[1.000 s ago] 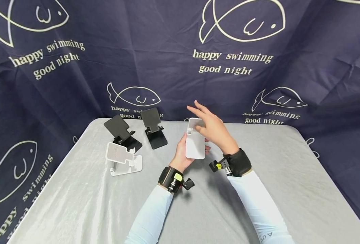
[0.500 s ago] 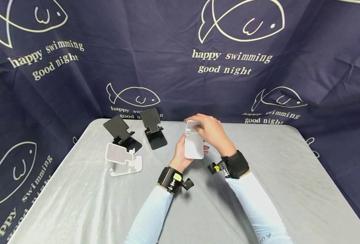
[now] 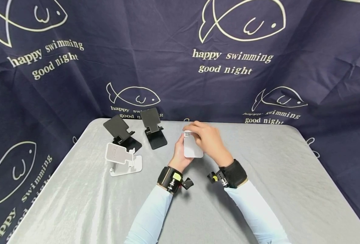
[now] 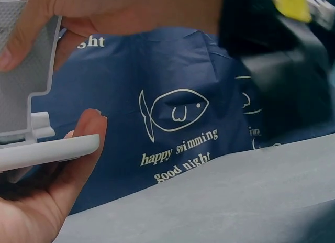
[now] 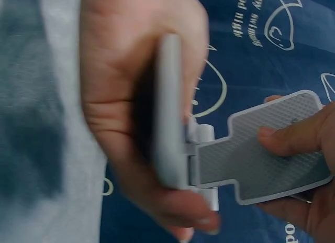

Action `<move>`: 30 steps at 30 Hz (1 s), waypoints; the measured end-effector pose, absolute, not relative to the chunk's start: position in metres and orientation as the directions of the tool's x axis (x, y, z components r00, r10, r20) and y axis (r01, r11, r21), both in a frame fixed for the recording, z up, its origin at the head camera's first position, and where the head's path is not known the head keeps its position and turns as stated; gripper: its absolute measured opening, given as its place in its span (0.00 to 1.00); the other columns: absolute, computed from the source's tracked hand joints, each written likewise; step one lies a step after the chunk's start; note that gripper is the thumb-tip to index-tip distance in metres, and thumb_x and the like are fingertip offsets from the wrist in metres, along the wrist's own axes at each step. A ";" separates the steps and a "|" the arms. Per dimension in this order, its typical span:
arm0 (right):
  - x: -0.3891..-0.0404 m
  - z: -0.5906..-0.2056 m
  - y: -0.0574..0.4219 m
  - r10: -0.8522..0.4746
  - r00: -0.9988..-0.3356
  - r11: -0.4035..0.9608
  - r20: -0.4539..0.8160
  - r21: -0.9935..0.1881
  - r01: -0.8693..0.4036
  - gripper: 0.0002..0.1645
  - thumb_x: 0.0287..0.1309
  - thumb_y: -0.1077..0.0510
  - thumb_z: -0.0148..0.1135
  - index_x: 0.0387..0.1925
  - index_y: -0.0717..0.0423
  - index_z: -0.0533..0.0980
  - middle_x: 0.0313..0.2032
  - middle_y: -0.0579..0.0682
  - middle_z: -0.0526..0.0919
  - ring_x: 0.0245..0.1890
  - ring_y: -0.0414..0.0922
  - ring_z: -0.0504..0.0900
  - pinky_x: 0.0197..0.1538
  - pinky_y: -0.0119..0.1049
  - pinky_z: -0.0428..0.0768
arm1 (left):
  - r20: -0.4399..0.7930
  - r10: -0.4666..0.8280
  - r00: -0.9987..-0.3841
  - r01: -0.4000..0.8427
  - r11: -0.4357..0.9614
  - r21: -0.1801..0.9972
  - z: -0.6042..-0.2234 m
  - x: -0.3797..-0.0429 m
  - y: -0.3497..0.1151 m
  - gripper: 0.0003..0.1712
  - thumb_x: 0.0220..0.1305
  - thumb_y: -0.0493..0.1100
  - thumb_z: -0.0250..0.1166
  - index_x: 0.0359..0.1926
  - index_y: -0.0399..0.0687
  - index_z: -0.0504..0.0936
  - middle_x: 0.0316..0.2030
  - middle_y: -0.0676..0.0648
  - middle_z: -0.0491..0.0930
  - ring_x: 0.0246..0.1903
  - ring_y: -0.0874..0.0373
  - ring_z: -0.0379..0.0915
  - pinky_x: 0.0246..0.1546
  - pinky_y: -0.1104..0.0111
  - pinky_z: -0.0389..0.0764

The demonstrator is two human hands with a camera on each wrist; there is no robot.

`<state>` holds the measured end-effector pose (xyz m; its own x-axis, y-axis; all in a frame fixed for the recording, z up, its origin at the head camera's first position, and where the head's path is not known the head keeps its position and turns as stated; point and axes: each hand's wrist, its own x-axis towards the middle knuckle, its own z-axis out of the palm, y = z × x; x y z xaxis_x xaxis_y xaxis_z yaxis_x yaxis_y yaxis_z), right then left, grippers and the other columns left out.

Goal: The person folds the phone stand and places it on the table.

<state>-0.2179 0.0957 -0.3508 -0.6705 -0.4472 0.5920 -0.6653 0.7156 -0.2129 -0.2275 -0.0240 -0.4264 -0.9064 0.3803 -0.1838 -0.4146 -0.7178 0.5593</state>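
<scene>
two-handed grip on a phone-type stand. from my remote station i see, in the head view, the held white stand point(image 3: 193, 149) over the far half of the table point(image 3: 290, 176), near the middle of its width. the left hand point(image 3: 179, 155) grips the base from below, its fingers curled round the edge; the right hand point(image 3: 212, 140) pinches the upper plate. in the left wrist view i find the base nearly level and the plate point(image 4: 31, 88) rising steeply from it, the right thumb flat on its textured face. the right wrist view, where the left hand is blurred, shows me the hinge point(image 5: 192, 164) between base and plate, with right fingers behind the plate, opposite the thumb.

to the left i note three further stands: a second white stand point(image 3: 119, 153), its plate tilted; a black stand point(image 3: 118, 128) just behind it, partly covered from my viewpoint, so that i cannot tell whether the two touch; and another black stand point(image 3: 151, 122), nearest the held one yet apart from it. each wrist bears a black strapped device point(image 3: 170, 179) above a pale blue sleeve point(image 3: 151, 217). a navy curtain point(image 3: 167, 30) with fish outlines and lettering hangs behind.
</scene>
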 end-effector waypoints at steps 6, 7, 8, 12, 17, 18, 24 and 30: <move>-0.208 -0.367 0.095 -0.469 -0.642 0.714 0.606 -0.168 -0.680 0.26 0.47 0.71 0.63 0.46 0.42 0.82 0.46 0.42 0.82 0.50 0.44 0.79 0.33 0.45 0.81 | -0.192 0.347 -0.918 -0.395 -0.754 0.525 -0.429 -0.232 -0.022 0.26 0.75 0.59 0.30 0.49 0.53 0.72 0.38 0.57 0.81 0.37 0.67 0.78 0.36 0.76 0.77; -0.207 -0.370 0.095 -0.472 -0.642 0.714 0.605 -0.164 -0.680 0.27 0.47 0.72 0.63 0.46 0.42 0.82 0.47 0.42 0.82 0.51 0.44 0.79 0.33 0.46 0.82 | -0.188 0.346 -0.919 -0.392 -0.760 0.519 -0.429 -0.232 -0.022 0.26 0.75 0.58 0.30 0.50 0.52 0.71 0.38 0.57 0.81 0.37 0.67 0.78 0.36 0.76 0.77; -0.206 -0.372 0.096 -0.474 -0.641 0.715 0.604 -0.162 -0.681 0.28 0.46 0.71 0.63 0.46 0.42 0.82 0.47 0.42 0.82 0.52 0.44 0.78 0.33 0.46 0.82 | -0.188 0.344 -0.920 -0.390 -0.764 0.514 -0.429 -0.232 -0.022 0.27 0.75 0.58 0.29 0.52 0.52 0.70 0.39 0.56 0.81 0.38 0.67 0.78 0.37 0.76 0.77; -0.203 -0.381 0.096 -0.486 -0.633 0.703 0.602 -0.161 -0.693 0.26 0.47 0.70 0.63 0.47 0.43 0.82 0.49 0.42 0.83 0.56 0.46 0.76 0.37 0.48 0.83 | -0.203 0.333 -0.921 -0.390 -0.766 0.511 -0.429 -0.232 -0.022 0.29 0.74 0.59 0.28 0.60 0.49 0.65 0.42 0.56 0.79 0.40 0.67 0.77 0.41 0.75 0.77; -0.200 -0.390 0.098 -0.497 -0.634 0.686 0.592 -0.179 -0.705 0.21 0.49 0.61 0.65 0.47 0.44 0.81 0.49 0.42 0.82 0.59 0.48 0.74 0.41 0.49 0.82 | -0.216 0.342 -0.914 -0.404 -0.736 0.543 -0.429 -0.231 -0.024 0.33 0.74 0.59 0.27 0.69 0.48 0.58 0.44 0.55 0.76 0.43 0.67 0.75 0.45 0.75 0.75; -0.200 -0.392 0.098 -0.500 -0.636 0.684 0.587 -0.183 -0.706 0.19 0.50 0.58 0.65 0.47 0.44 0.81 0.50 0.42 0.82 0.59 0.49 0.74 0.43 0.49 0.82 | -0.219 0.343 -0.913 -0.406 -0.730 0.549 -0.429 -0.230 -0.024 0.33 0.74 0.59 0.28 0.69 0.48 0.58 0.44 0.55 0.76 0.44 0.67 0.75 0.46 0.75 0.75; -0.197 -0.401 0.099 -0.502 -0.648 0.673 0.572 -0.213 -0.709 0.21 0.54 0.44 0.61 0.49 0.44 0.81 0.52 0.44 0.80 0.62 0.50 0.71 0.43 0.51 0.82 | -0.242 0.334 -0.911 -0.411 -0.690 0.596 -0.428 -0.229 -0.025 0.31 0.73 0.62 0.30 0.63 0.50 0.64 0.41 0.57 0.77 0.42 0.67 0.74 0.46 0.75 0.73; -0.195 -0.408 0.097 -0.489 -0.653 0.685 0.579 -0.209 -0.698 0.18 0.58 0.46 0.57 0.48 0.44 0.83 0.51 0.45 0.81 0.61 0.49 0.71 0.43 0.51 0.81 | -0.217 0.360 -0.907 -0.416 -0.696 0.585 -0.427 -0.227 -0.025 0.34 0.73 0.61 0.29 0.69 0.49 0.59 0.47 0.53 0.75 0.46 0.63 0.73 0.49 0.73 0.73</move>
<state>-0.1954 0.0969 -0.4085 -0.6528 -0.4885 0.5790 -0.6980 0.6849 -0.2090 -0.2273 -0.0250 -0.4268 -0.9072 0.3602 -0.2172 -0.4163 -0.6956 0.5854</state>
